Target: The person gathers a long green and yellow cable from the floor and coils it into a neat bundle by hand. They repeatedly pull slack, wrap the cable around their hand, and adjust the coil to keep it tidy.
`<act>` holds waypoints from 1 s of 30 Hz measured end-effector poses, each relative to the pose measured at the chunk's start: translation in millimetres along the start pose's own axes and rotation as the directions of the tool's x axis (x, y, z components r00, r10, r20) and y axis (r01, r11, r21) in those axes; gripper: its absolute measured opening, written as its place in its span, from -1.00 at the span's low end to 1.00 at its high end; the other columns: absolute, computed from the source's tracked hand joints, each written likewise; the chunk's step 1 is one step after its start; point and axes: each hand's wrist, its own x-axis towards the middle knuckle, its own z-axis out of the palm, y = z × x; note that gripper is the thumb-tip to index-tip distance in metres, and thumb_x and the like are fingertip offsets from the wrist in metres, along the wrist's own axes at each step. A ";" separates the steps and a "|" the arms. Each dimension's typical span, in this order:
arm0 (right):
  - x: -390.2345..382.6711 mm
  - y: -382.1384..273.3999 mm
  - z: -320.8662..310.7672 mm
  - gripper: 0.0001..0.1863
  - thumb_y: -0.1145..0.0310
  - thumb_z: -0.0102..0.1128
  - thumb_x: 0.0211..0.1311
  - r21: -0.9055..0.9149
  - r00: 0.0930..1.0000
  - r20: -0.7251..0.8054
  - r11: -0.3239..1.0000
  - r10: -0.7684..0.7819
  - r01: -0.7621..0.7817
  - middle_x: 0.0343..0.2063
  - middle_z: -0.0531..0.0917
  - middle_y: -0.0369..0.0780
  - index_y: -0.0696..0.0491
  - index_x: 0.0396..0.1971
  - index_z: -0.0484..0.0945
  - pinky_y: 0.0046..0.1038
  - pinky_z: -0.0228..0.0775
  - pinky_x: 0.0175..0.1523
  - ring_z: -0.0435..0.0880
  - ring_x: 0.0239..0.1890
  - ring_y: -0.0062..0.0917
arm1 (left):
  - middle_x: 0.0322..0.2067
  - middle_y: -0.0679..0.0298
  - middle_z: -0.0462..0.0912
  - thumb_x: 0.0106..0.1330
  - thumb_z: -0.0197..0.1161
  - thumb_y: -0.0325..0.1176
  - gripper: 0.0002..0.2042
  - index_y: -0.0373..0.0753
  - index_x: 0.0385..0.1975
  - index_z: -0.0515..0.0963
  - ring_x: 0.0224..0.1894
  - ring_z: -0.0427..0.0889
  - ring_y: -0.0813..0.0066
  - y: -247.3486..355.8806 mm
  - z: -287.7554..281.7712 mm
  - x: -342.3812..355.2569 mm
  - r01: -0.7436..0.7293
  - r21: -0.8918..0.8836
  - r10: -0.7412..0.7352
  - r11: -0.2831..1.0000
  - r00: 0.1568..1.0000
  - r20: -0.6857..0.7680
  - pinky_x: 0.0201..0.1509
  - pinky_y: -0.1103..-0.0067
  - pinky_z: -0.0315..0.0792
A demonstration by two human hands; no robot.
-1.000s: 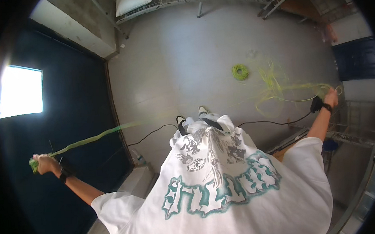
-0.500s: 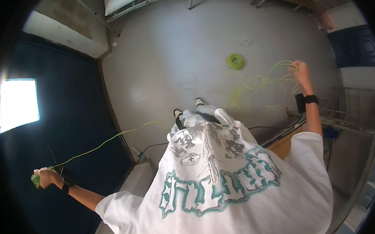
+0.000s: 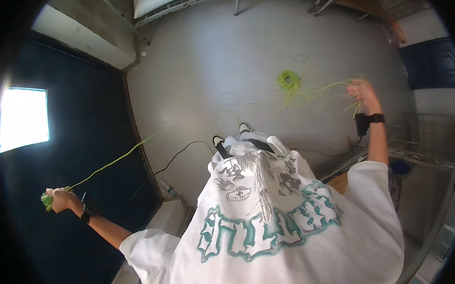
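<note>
My left hand (image 3: pixel 62 199) is stretched far out to the left, its fingers wrapped round a bunched green-yellow wire (image 3: pixel 111 162). One strand runs from that fist up and to the right, fading into blur above the floor. Out on the right, my right hand (image 3: pixel 366 95) is raised with its fingers curled on thin yellow-green wire loops (image 3: pixel 331 86), smeared by motion. Between the hands, nearer the right one, a round coil (image 3: pixel 295 83) of the same wire lies on the floor, with loose blurred strands beside it.
A dark door (image 3: pixel 89 112) with a bright window is on the left. Metal frames (image 3: pixel 421 156) stand close on the right. A black cable (image 3: pixel 180 153) trails over the grey floor (image 3: pixel 193 57) near my shoes. A white pillow (image 3: pixel 153 2) rests on a rack at the far left.
The loops by my right hand have drawn out flatter and the loose strands have shifted. My left hand has risen slightly, and its strand stands steeper. The coil appears a little lower in view.
</note>
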 end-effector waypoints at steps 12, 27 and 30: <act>-145.1 -139.5 39.4 -0.65 0.56 -0.10 0.12 0.043 0.912 0.127 0.920 -0.391 0.389 -0.31 0.65 -0.25 0.18 -0.07 0.48 -0.70 0.36 -0.43 0.55 -0.51 -0.70 | -0.76 0.26 0.42 0.25 0.22 -0.36 -0.64 -0.40 -0.75 0.36 -0.76 0.38 0.52 -2.1 2.8 -2.7 0.079 -0.205 -0.056 0.976 0.992 0.116 -0.70 0.60 0.27; -249.6 -204.8 95.2 -0.61 0.53 -0.09 0.19 -0.081 0.699 -0.135 0.711 -0.702 0.699 -0.20 0.68 -0.18 0.22 0.04 0.44 -0.71 0.12 -0.56 0.12 -0.69 -0.84 | -0.58 0.31 0.55 0.22 0.27 -0.34 -0.79 -0.41 -0.47 0.56 -0.65 0.46 0.60 -24.4 9.5 -31.1 0.072 -0.275 0.009 0.959 0.960 0.281 -0.61 0.61 0.34; -282.5 -249.0 111.6 -0.63 0.46 -0.07 0.25 -0.022 0.535 -0.060 0.537 -0.843 0.843 -0.38 0.65 -0.30 0.17 0.05 0.46 -0.70 0.08 -0.57 0.12 -0.69 -0.83 | -0.60 0.36 0.50 0.26 0.21 -0.37 -0.83 -0.35 -0.48 0.54 -0.65 0.40 0.61 -19.9 27.7 -89.3 0.232 -0.249 -0.094 0.940 0.880 0.466 -0.59 0.61 0.32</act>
